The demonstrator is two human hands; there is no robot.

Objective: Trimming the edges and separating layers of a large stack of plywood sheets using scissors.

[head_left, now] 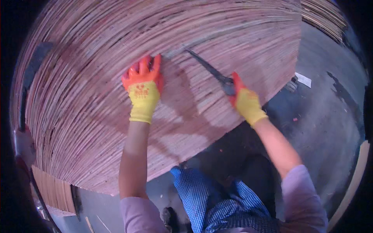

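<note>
A large stack of thin reddish wood veneer sheets (217, 105) spreads before me, its layered edges showing as close lines. My left hand (143, 79), in a yellow glove with orange-coated fingers, rests on these edges with its fingers stretched out and nothing seen in it. To its right, my right hand (241, 95), gloved alike, is closed around the dark handle of a long, narrow knife (208, 68). The blade slants up and left across the stack, its tip to the right of my left hand's fingers. Whether the tip touches the sheets, I cannot tell.
Grey floor (326, 112) lies at the right, with a white paper piece (303, 79) by the stack's corner. Another sheet stack (324, 17) stands at the far right, and a brown one (53, 190) at the lower left. A long dark shape (35, 64) lines the left rim.
</note>
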